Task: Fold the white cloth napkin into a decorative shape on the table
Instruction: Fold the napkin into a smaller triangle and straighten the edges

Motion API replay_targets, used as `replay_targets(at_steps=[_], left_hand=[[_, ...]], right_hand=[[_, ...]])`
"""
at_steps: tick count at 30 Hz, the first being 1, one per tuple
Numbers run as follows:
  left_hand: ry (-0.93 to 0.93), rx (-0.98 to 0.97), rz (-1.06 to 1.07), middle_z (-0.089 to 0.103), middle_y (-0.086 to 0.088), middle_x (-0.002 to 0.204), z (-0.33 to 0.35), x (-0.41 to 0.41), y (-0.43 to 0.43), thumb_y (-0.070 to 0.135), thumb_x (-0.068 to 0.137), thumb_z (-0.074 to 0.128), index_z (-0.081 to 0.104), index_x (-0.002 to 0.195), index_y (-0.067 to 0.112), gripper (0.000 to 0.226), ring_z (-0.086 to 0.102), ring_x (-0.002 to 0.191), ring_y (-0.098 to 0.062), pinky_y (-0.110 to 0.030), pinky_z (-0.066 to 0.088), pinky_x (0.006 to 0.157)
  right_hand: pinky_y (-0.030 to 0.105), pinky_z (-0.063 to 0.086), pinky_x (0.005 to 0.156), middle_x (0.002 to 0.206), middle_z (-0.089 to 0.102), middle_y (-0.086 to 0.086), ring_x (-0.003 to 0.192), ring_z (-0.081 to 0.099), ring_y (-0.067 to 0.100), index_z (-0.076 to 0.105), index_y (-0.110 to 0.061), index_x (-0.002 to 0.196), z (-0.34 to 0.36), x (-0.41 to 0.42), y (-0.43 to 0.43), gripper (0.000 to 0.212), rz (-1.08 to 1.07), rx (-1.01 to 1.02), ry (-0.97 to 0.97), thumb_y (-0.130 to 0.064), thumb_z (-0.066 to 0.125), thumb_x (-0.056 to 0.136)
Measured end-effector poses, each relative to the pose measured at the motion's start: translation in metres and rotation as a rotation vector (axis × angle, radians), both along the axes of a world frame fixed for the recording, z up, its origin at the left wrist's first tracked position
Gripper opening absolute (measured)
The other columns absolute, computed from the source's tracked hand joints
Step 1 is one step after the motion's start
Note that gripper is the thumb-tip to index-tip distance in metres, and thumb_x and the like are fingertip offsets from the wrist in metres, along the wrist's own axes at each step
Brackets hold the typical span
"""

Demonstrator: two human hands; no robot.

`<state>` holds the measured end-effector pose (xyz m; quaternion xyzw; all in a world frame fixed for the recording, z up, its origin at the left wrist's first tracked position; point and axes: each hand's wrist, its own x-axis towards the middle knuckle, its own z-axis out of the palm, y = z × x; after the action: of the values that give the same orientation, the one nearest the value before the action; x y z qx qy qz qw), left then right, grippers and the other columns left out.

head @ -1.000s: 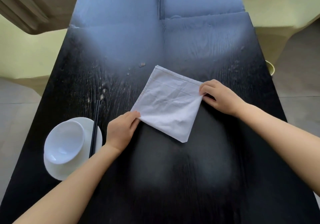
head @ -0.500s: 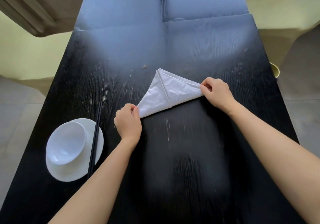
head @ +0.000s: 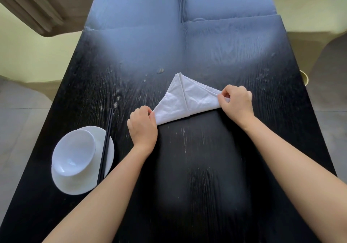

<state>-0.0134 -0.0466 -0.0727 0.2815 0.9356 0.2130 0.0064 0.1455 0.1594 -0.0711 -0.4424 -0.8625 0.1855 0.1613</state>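
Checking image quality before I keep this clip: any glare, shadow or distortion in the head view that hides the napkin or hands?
Head view: broad bluish glare washes the far table; a dark shadow covers the near middle; wide-angle bending curves the table edges. The napkin, left hand and right hand are sharp and evenly lit.

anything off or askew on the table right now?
Small things only. The white bowl sits tipped on its plate, leaning rather than level, with black chopsticks across the plate's edge. The black table shows pale scratches near. The napkin is a creased triangle, pinched by left hand and right hand.
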Motion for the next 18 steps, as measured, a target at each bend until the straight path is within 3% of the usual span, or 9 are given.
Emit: replay_targets(at_steps=[3, 5, 8, 10, 13, 18], left_hand=[[0.04, 0.037, -0.086, 0.058, -0.012, 0.118, 0.009, 0.006, 0.013, 0.018, 0.092, 0.047, 0.053, 0.122, 0.008, 0.032, 0.048, 0.11, -0.033, -0.04, 0.034, 0.093], [0.036, 0.078, -0.235, 0.05, -0.012, 0.136, 0.013, 0.014, 0.034, 0.02, 0.093, 0.041, 0.044, 0.134, 0.009, 0.043, 0.043, 0.126, -0.031, -0.042, 0.03, 0.105], [-0.019, -0.14, -0.315, 0.018, -0.009, 0.156, 0.004, 0.02, 0.059, 0.027, 0.099, 0.027, 0.018, 0.147, 0.012, 0.051, 0.015, 0.143, -0.023, -0.041, 0.01, 0.117], [-0.027, -0.285, -0.271, 0.005, -0.006, 0.158, -0.011, 0.019, 0.062, 0.034, 0.099, 0.017, 0.006, 0.148, 0.013, 0.055, 0.003, 0.145, -0.02, -0.04, 0.002, 0.117], [0.065, -0.344, -0.234, 0.006, -0.008, 0.158, -0.02, 0.02, 0.057, 0.039, 0.09, -0.003, 0.006, 0.148, 0.012, 0.065, 0.005, 0.145, -0.021, -0.043, 0.003, 0.117], [0.15, -0.279, -0.319, 0.012, -0.006, 0.157, -0.02, 0.018, 0.064, 0.032, 0.089, 0.0, 0.01, 0.147, 0.012, 0.063, 0.011, 0.144, -0.023, -0.043, 0.002, 0.116]], right_hand=[[0.038, 0.03, 0.077, 0.089, 0.061, 0.012, 0.089, 0.049, 0.033, 0.06, -0.008, 0.089, 0.001, -0.006, -0.007, 0.022, -0.001, 0.146, -0.038, -0.024, 0.045, 0.089], [0.039, 0.031, 0.084, 0.1, 0.063, 0.009, 0.099, 0.051, 0.032, 0.062, -0.012, 0.102, 0.003, -0.017, -0.012, 0.034, 0.087, 0.158, 0.009, -0.03, 0.037, 0.09], [0.044, 0.036, 0.101, 0.126, 0.061, 0.012, 0.118, 0.053, 0.033, 0.057, -0.008, 0.124, 0.004, -0.047, -0.017, 0.048, 0.339, 0.106, 0.004, -0.032, 0.03, 0.092], [0.043, 0.024, 0.113, 0.146, 0.042, 0.011, 0.136, 0.037, 0.03, 0.041, -0.008, 0.138, 0.001, -0.064, -0.02, 0.051, 0.497, 0.074, -0.119, -0.033, 0.026, 0.096], [0.034, 0.0, 0.118, 0.158, 0.01, -0.003, 0.146, 0.005, 0.017, 0.011, -0.016, 0.148, -0.007, -0.078, -0.017, 0.051, 0.596, 0.06, -0.282, -0.029, 0.024, 0.101], [0.033, -0.007, 0.117, 0.159, 0.0, -0.005, 0.146, -0.004, 0.014, 0.002, -0.017, 0.149, -0.008, -0.08, -0.014, 0.053, 0.633, 0.125, -0.38, -0.031, 0.018, 0.1]])
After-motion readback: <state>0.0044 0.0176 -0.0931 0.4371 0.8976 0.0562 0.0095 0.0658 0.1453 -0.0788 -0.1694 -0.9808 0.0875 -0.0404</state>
